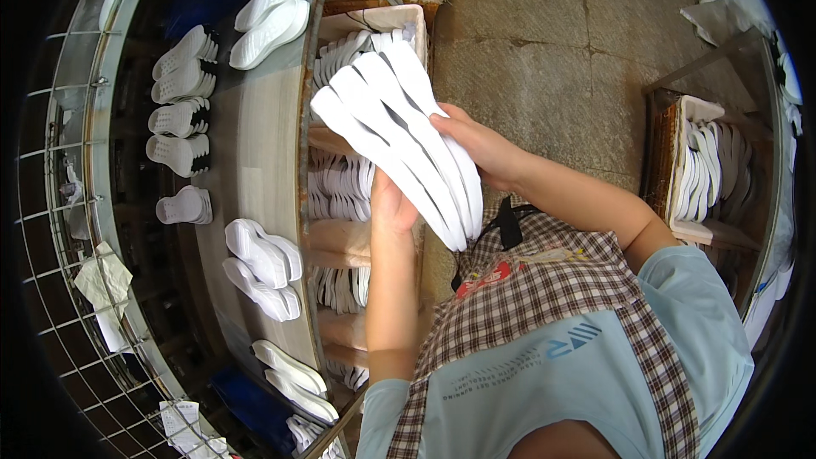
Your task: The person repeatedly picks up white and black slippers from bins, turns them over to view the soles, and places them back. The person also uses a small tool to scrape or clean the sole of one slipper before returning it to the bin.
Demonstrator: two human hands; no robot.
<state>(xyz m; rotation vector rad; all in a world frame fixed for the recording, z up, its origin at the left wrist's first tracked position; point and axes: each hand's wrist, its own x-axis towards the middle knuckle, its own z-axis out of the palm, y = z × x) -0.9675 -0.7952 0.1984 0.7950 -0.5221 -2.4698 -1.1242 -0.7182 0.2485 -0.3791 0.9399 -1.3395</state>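
Note:
Between my hands is a fanned bundle of several long white shoe soles (399,136), tilted with the upper ends toward the far left. My right hand (480,146) grips the bundle's right edge, its thumb lying on top near the middle. My left hand (393,204) holds the bundle from the left and below, with most of its fingers hidden under the soles. Just beyond the bundle stands a lined basket (412,15) packed with more white soles.
To the left runs a long bench (263,110) with pairs of white soles (272,21) and perforated white soles (180,119) on it. A wire grid (55,195) borders its far side. Lined baskets of soles sit alongside; another basket (680,161) stands at right on a metal rack.

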